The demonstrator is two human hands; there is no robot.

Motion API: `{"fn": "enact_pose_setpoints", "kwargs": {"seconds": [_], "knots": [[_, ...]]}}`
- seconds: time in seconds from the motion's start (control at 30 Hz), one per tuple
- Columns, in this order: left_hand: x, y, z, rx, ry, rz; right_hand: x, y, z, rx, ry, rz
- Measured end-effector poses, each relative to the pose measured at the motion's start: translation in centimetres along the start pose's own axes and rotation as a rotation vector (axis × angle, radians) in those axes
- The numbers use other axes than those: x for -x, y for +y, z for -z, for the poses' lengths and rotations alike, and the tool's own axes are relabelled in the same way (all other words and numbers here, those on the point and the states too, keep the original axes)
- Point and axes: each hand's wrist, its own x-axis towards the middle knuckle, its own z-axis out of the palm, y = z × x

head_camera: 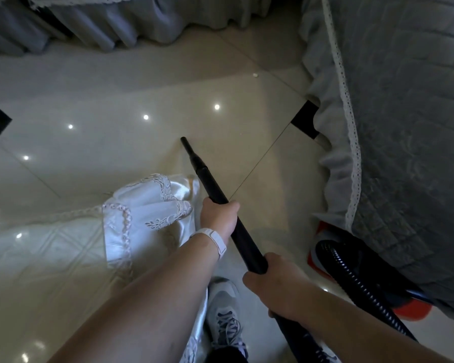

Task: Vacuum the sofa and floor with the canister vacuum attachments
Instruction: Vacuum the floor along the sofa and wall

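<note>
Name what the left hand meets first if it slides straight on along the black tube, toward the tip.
Most likely the raised collar where the crevice nozzle joins the vacuum tube. The left hand has bare tube ahead until then; beyond the tip lies tiled floor, though depth is unclear.

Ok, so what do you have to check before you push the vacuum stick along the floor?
1. Both hands grip the wand, left hand ahead of right hand: ok.
2. Nozzle tip touching the floor: cannot tell.
3. Lace cloth well away from the wand: not ok, it lies right beside it.
4. Hose joined to the canister: cannot tell, the sofa cover hides it.
5. Dirt to aim at: ok, a white speck lies ahead.
</note>
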Motion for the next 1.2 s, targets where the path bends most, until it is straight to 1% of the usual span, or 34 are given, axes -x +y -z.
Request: {"fn": "enact_pose_setpoints", "kwargs": {"seconds": [0.1, 0.27, 0.43, 0.53, 0.63, 0.7, 0.77, 1.03, 1.2], "knots": [[-0.2, 0.5, -0.1, 0.008, 0.001, 0.003, 0.0, -0.5, 0.5, 0.009, 0.000, -0.007], [0.6, 1.6, -0.5, 0.017, -0.065, -0.019, 1.3, -1.0, 1.2, 0.010, 0.019, -0.006], [2.3, 3.9, -1.5, 0.080, -0.065, -0.088, 2.8, -1.4, 3.1, -0.006, 0.099, 0.010], [3.7, 6.0, -2.5, 0.103, -0.053, -0.192, 3.4, -1.1, 4.1, -0.025, 0.190, 0.047], [5.2, 8.2, -4.2, 0.092, -0.086, -0.339, 3.5, -0.2, 5.0, -0.069, 0.316, 0.087], [5.9, 9.2, -5.2, 0.045, -0.103, -0.420, 3.4, 0.4, 5.6, -0.123, 0.351, 0.098], [6.3, 10.1, -6.1, 0.013, -0.117, -0.461, 3.2, 0.7, 6.6, -0.149, 0.367, 0.108], [5.8, 9.1, -10.2, -0.062, -0.136, -0.373, 1.5, 3.3, 7.9, -0.224, 0.340, 0.037], [3.3, 7.4, -12.5, -0.159, -0.134, -0.330, -1.2, 4.2, 6.5, -0.289, 0.362, -0.068]]}}
